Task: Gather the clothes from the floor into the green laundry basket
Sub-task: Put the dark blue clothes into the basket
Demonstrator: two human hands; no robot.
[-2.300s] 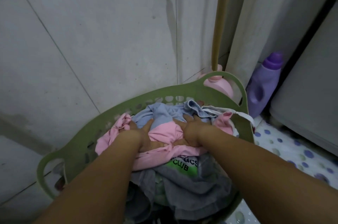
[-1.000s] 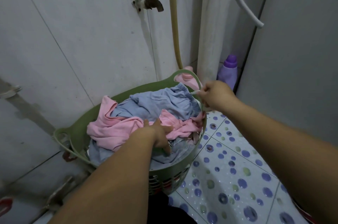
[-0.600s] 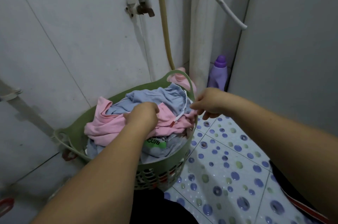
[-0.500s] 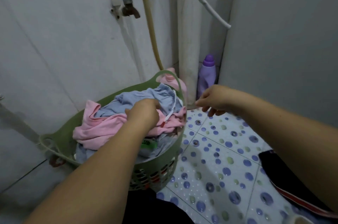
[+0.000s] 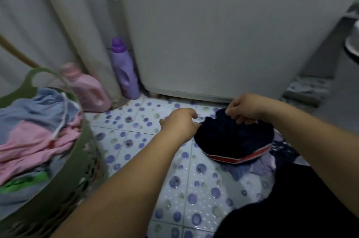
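The person crouches over the dotted floor tiles [image 5: 143, 160] with both arms extended toward a dark navy garment [image 5: 233, 136] that lies on the floor at the right, its red-and-white striped band [image 5: 239, 157] facing the viewer.

**Grip state.** The right hand [image 5: 245, 108] is closed in a pinch on the far edge of the dark navy garment. The left hand [image 5: 179, 124] is at the garment's left edge with fingers curled; whether it has cloth between them cannot be determined, as the frame is blurred there.

**Location of task items.** The green laundry basket [image 5: 64, 185] stands at the left, well apart from the garment, and is heaped with pink and blue clothes [image 5: 33, 129] up to its rim. More cloth, lilac and patterned, lies under and just beside the navy item [image 5: 260, 167].

**Procedure for the current step (judgement).**
1. Secure both edges before lifting, so the garment comes up as 1 bundle.
2. Bunch loose fabric inward so nothing trails over the floor.
3. Carry it across to the left and set it on top of the heap, then press down, since the load sits at rim height and could spill.

**Count.**
- Hands: 2.
- Baskets: 1.
- Bottles against the wall: 2, 1 pink [image 5: 85, 90] and 1 purple [image 5: 124, 70].
- Dark navy garments: 1.
- Remaining floor items beneath it: number cannot be determined.
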